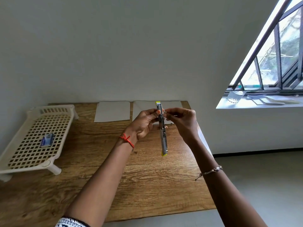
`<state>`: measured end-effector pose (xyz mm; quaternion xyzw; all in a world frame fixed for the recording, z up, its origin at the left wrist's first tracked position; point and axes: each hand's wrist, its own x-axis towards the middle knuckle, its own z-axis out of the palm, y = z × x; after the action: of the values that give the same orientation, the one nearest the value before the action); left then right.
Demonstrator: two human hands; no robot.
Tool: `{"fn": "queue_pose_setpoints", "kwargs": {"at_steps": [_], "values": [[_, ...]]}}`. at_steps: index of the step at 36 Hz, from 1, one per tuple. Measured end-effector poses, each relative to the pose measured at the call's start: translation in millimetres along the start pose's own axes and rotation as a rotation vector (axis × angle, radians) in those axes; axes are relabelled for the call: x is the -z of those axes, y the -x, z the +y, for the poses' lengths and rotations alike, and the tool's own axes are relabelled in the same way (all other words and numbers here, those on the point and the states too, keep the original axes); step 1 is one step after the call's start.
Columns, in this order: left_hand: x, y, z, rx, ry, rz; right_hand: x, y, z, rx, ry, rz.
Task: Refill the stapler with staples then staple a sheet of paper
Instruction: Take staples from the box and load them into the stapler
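A yellow-green stapler (162,136) is swung fully open into one long strip, metal channel facing me, held above the wooden table (101,161). My left hand (144,123) grips its upper half from the left. My right hand (182,122) pinches something small and silvery, apparently a strip of staples (166,113), against the upper part of the stapler. Two white paper sheets lie at the table's far edge, one (113,111) left of the hands and one (172,106) partly hidden behind them. A small blue staple box (47,140) lies in the tray.
A cream plastic lattice tray (21,145) on short legs stands at the table's left. A white wall runs right behind the table. To the right are a grey floor and a barred window (278,54) with a sill (262,104) bearing papers.
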<state>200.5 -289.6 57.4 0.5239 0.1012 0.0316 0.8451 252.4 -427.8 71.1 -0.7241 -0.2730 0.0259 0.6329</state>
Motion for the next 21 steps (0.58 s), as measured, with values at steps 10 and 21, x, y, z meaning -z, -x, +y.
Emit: {"fn": "queue_pose_setpoints", "kwargs": {"at_steps": [10,21], "values": [[-0.7,-0.9,-0.3,0.008,0.01,0.012,-3.4,-1.7,3.7,0.028,0.118,0.024],[3.1,-7.4,-2.4,0.009,-0.005,0.0,-5.1,-6.9,6.7,0.157,0.296,-0.003]]}}
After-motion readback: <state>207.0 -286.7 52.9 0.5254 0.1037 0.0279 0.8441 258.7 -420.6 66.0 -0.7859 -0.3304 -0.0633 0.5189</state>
